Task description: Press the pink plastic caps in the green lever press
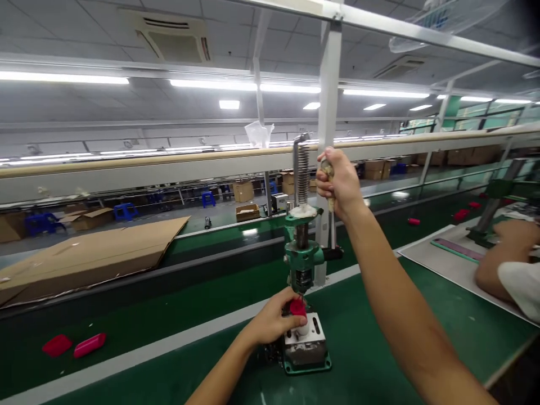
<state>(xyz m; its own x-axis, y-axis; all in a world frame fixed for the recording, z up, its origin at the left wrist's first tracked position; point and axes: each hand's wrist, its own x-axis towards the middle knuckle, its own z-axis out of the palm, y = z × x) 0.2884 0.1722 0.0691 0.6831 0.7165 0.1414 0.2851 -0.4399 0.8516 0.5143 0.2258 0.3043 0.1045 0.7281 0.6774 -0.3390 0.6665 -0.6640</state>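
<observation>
Item: green benchtop hand press (302,253), standing upright on a green-surfaced worktop (371,332), with a coiled steel spring (302,174) on its column and a white block base (304,337) on a green plate. Right hand (340,183): raised, closed around the pale lever handle (328,169) that stands beside the spring, at the top of the press. Left hand (274,318): low, fingers curled around a red moulded piece (297,307), which sits at the press head directly above the white block; whether it touches the block cannot be told. Also on the worktop: two red-pink moulded pieces (71,345) lying side by side, well apart from the press to the left; small red pieces (414,221) farther along, to the right. Right of the press: a pale mat (439,264) bearing a long pink strip (455,250) edged in green, with a co-worker's forearm (506,253) and white sleeve (521,289) at its far side. Left of the worktop: a large cardboard sheet (84,259). Background: stacked cartons (373,169) and blue stools (125,211) on the floor beyond.
</observation>
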